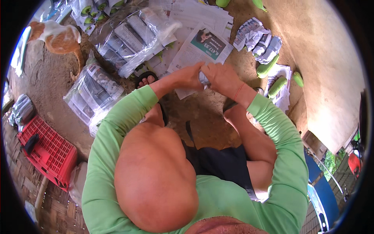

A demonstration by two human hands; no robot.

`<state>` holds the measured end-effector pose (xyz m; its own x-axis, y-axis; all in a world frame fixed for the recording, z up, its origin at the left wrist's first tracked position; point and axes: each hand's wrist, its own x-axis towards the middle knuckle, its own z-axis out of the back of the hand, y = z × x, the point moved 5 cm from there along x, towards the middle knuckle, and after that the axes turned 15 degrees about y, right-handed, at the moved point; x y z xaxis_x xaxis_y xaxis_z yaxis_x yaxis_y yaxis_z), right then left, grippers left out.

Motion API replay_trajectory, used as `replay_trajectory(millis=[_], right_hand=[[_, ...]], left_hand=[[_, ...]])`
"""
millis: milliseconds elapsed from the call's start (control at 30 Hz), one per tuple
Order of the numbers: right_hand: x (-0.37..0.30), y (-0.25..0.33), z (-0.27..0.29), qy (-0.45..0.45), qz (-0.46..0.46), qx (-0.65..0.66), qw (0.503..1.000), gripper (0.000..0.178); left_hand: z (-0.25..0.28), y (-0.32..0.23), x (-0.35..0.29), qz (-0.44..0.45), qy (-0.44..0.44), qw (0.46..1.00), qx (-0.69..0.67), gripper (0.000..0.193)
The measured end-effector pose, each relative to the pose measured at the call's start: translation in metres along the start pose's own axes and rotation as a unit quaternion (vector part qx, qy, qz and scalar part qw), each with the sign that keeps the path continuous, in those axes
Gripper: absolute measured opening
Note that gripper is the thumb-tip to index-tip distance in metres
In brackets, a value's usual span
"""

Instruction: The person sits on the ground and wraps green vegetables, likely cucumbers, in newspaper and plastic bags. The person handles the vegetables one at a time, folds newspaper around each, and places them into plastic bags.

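Observation:
In front of my knees, my left hand [190,76] and my right hand [223,78] meet around a small newspaper-wrapped roll [203,79]. Fingers of both hands are closed on it; most of it is hidden, as is whatever lies inside. Under and beyond the hands are spread newspaper sheets [187,52]. To the right sit several newspaper-wrapped rolls [261,43]. Near them lie long green vegetables [277,86], some on a stack of newspaper [283,72].
Two clear plastic bags of wrapped rolls, a far one [130,39] and a nearer one [93,89], stand left of my feet. An orange and white cat [58,37] is at the far left. A red plastic crate [50,150] sits lower left, beside a woven bamboo surface [66,210].

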<state>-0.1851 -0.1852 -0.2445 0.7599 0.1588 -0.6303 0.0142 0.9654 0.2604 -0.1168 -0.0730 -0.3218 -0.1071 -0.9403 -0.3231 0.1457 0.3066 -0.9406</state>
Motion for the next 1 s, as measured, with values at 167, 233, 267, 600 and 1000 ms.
replay_trajectory(millis=[167,233,267,600,1000], right_hand=[[-0.001,0.001,-0.048,0.214,-0.013,0.3,0.929,0.057],[-0.002,0.006,-0.058,0.285,-0.002,0.407,0.868,0.057],[-0.008,0.01,-0.058,0.279,0.025,0.437,0.855,0.055],[-0.052,0.066,0.04,-0.122,0.156,-0.074,0.977,0.057],[-0.041,0.03,0.03,0.035,0.065,0.38,0.922,0.058]], left_hand=[[-0.013,-0.036,-0.032,0.067,0.074,0.959,0.264,0.083],[-0.02,-0.051,-0.043,0.024,0.043,0.904,0.424,0.077],[-0.019,-0.046,-0.044,0.049,0.1,0.921,0.372,0.074],[0.021,-0.03,-0.082,0.017,0.337,0.927,-0.165,0.06],[0.093,-0.073,-0.087,0.024,0.044,0.979,0.199,0.057]])
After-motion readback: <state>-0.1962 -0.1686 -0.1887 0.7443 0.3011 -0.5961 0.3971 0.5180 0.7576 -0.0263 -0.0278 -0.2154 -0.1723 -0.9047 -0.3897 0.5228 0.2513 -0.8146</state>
